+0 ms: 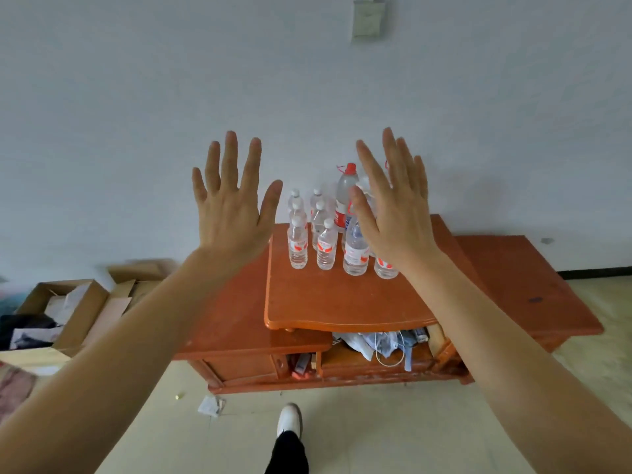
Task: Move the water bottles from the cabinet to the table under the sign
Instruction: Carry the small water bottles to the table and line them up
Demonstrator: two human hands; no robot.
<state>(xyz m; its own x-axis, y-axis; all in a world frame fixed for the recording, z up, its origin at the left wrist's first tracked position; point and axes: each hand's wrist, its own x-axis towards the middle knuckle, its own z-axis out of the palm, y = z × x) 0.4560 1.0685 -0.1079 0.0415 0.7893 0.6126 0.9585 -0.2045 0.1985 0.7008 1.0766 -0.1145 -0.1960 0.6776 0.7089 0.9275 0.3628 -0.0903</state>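
Several clear water bottles [326, 246] with white caps and red-white labels stand clustered at the back of the orange wooden cabinet [328, 302]. A taller bottle with a red cap [344, 196] stands behind them against the wall. My left hand [232, 203] is raised in the air, fingers spread and straight, left of the bottles and holding nothing. My right hand [393, 206] is raised the same way, in front of the right-hand bottles, and hides part of them.
The cabinet's lower wings extend left and right [533, 285]; its open shelf holds cables and clutter [386, 343]. Open cardboard boxes [68, 309] lie on the floor at left. My white shoe [290, 419] is on the pale floor before the cabinet. A plate [368, 22] hangs on the wall.
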